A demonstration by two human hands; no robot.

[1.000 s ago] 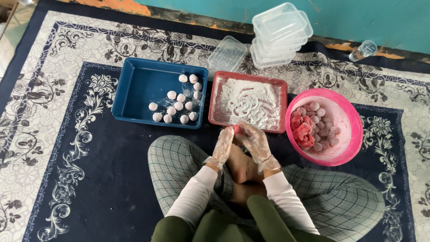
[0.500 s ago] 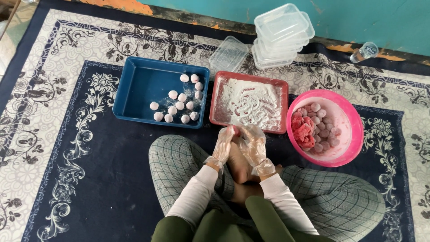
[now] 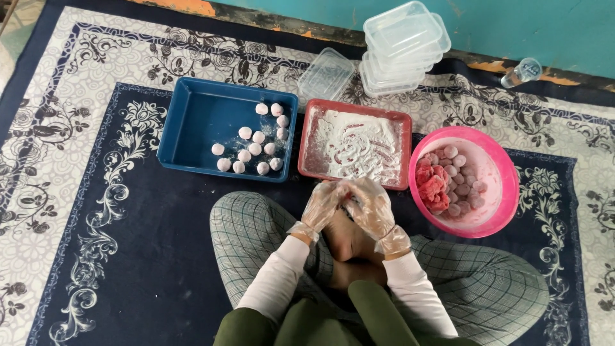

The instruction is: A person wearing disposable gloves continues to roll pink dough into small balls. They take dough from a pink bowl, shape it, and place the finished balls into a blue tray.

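The person sits cross-legged on a patterned rug point(image 3: 96, 211) laid on the floor, legs in green checked trousers, arms in white sleeves. Both hands wear clear plastic gloves and meet just in front of the near edge of the red tray point(image 3: 356, 151).

Left hand point(image 3: 322, 204): fingers curled inward toward the other hand, fingertips touching or nearly touching it. Right hand point(image 3: 370, 206): fingers likewise curled toward the left. The two grips are pressed together over a small pink piece point(image 3: 344, 192), only partly visible between the gloved fingertips; its shape cannot be judged. Which hand bears it cannot be told.

The red tray is rectangular and holds a layer of white powder with finger tracks in it. To its left, just beside it, stands a blue tray point(image 3: 192, 128) with about a dozen white-coated balls point(image 3: 253, 144) gathered in its right half. To the right of the red tray, near the right knee, sits a round pink bowl point(image 3: 506, 192) containing small pale pink balls point(image 3: 458, 179) and a darker red lump at its left side.

Beyond the trays: a single clear plastic container point(image 3: 325, 74) lying on the rug, a stack of clear plastic containers point(image 3: 403, 46) next to it, and a small clear cup point(image 3: 522, 72) on its side near the teal wall.
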